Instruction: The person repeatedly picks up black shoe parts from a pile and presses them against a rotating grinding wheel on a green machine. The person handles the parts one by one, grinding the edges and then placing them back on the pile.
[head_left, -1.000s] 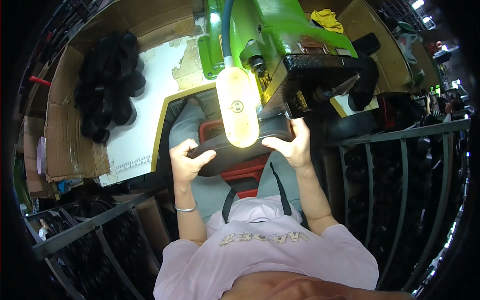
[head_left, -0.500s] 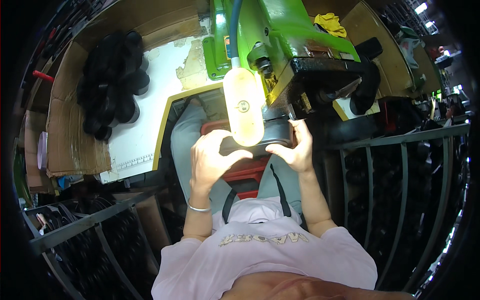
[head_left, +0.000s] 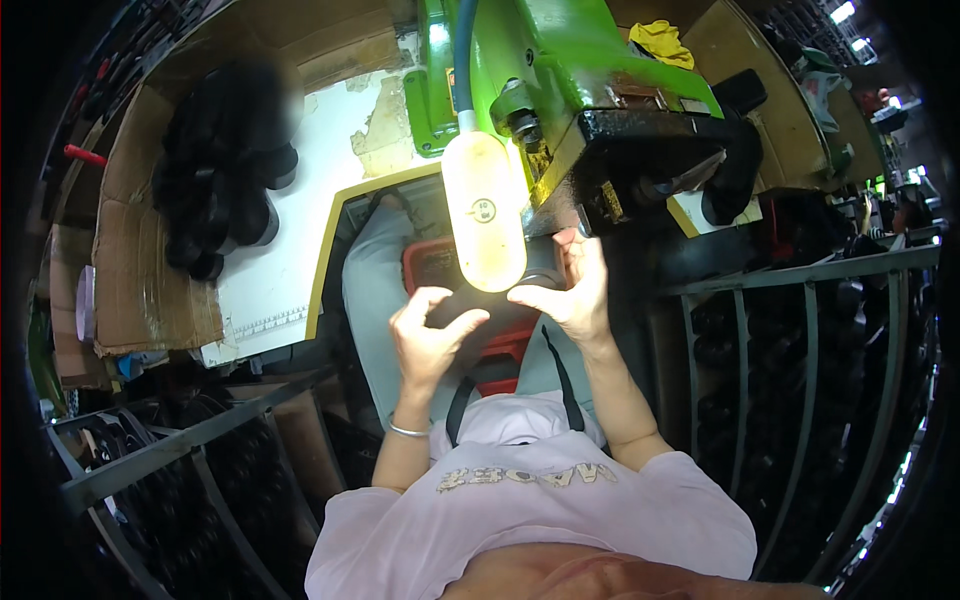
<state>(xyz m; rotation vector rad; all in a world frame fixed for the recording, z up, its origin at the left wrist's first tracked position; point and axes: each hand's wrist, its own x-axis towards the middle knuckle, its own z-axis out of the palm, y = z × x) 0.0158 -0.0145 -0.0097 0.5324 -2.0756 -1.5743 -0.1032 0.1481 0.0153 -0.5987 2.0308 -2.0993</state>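
Observation:
A black, curved, band-like piece is between my hands below the green machine's dark working head. The oval lamp hides part of it. My right hand grips its right end, thumb on the near side and fingers up beside the machine head. My left hand is curled about the dark left end, index finger and thumb on either side of it. Shadow blurs that end's outline. A pale bangle circles my left wrist.
Black rounded pieces are piled at the left on a white table, walled by cardboard. A red crate is below my hands. Metal racks flank me on both sides. A yellow cloth lies at the back right.
My left hand has drawn down toward me, and my right hand has shifted slightly left. The black piece has turned, showing less of its broad face. The lamp has shifted slightly left.

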